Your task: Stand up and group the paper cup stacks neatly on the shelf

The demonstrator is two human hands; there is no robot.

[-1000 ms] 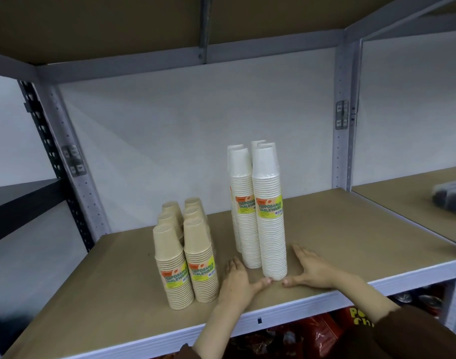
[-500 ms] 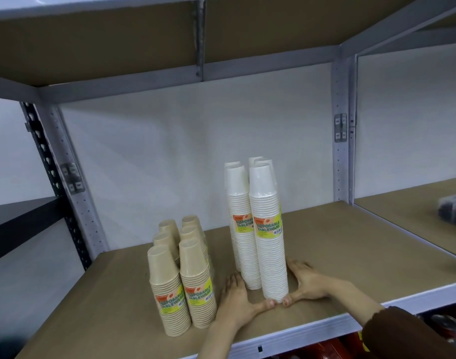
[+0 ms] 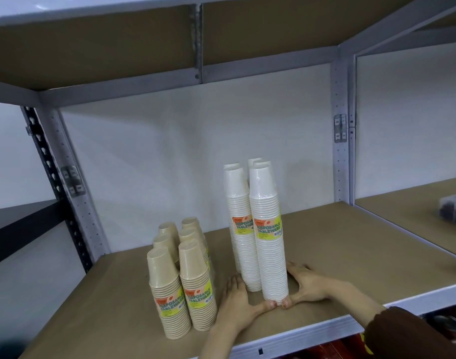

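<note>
Several tall white paper cup stacks (image 3: 269,244) with yellow labels stand upright, bunched together near the front of the brown shelf board (image 3: 351,250). My left hand (image 3: 237,304) lies flat on the board against their left base. My right hand (image 3: 308,286) cups their right base. Both thumbs meet in front of the foremost stack. To the left, several shorter tan cup stacks (image 3: 181,278) stand upright in two rows, apart from my hands.
A grey metal upright (image 3: 342,130) rises at the back right, another upright (image 3: 74,182) at the back left. The shelf above hangs low overhead. A dark packaged item (image 3: 454,211) lies on the neighbouring shelf to the right. Red packages show below the front rail.
Both hands have slid inward and back around the base of the white stacks, nudging them together. The camera view has tilted upward.
</note>
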